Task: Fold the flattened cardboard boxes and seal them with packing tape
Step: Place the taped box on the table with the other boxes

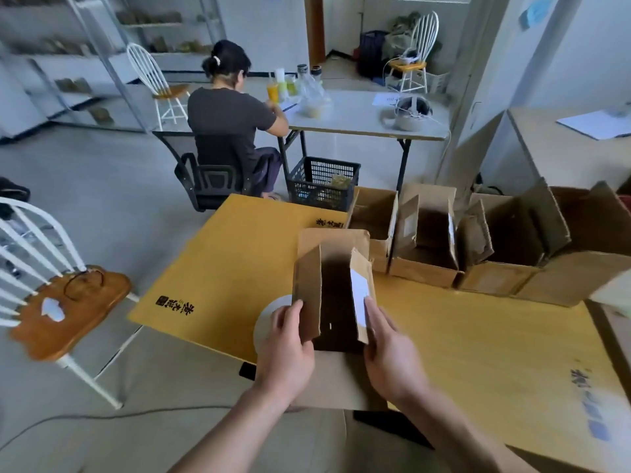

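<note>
Just behind the left hand (285,346): tape roll (268,317). Pinches the cardboard box's (333,295) left flap (307,291); presses right hand (392,349) flat, fingers straight, against the right flap (362,268). Box between both hands, mid-folding; next likely calls for closing flaps inward, then tape.

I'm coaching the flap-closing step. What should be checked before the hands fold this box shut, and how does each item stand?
1. Grip of left hand on the left flap: ok.
2. Flat contact of right hand on the right flap: ok.
3. Side flaps of the box folded down: not ok, both stand up.
4. Reach to tape roll, on the table by the left hand: ok.
5. Inside of the box empty: cannot tell, too dark.
</note>
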Tool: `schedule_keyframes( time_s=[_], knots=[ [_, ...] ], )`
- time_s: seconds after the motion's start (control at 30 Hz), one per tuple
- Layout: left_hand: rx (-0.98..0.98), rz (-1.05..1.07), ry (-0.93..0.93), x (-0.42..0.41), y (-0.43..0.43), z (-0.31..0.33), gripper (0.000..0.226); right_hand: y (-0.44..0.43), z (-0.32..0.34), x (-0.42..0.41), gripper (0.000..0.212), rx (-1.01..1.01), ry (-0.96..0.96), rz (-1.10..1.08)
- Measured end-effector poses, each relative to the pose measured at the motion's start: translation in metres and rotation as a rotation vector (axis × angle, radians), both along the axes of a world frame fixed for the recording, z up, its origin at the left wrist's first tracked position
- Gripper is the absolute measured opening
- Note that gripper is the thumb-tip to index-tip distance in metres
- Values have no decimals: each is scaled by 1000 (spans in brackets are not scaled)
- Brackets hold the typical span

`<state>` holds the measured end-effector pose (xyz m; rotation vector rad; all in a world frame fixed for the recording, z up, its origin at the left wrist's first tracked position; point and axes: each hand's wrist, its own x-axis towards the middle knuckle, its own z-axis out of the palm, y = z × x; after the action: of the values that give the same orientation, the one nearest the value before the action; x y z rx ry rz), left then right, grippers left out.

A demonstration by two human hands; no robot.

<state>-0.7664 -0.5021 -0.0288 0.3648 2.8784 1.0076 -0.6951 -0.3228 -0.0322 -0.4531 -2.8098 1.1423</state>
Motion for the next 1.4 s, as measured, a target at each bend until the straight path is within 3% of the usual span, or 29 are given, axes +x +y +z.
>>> schedule_keyframes(
  time_s=[0.33,0.57,0.83,1.07,1.27,1.4],
  knots=[
    [-19,160,-39,-87,-24,-4,65,-15,-4,-107,79,37,-16,131],
    [10,38,-28,-221,-21,-17,62,-28,-12,-220,80,77,-24,-29],
    [25,-106,-81,-346,9,-29,61,-12,-16,-320,73,288,-70,-152],
    [47,-216,-285,-371,40,-55,65,11,-29,-339,57,506,-262,-191],
    [80,-259,-276,-377,48,-61,66,12,-27,-335,46,569,-274,-252],
    [70,-260,-242,-373,45,-56,70,12,-23,-335,53,549,-280,-272]
  ],
)
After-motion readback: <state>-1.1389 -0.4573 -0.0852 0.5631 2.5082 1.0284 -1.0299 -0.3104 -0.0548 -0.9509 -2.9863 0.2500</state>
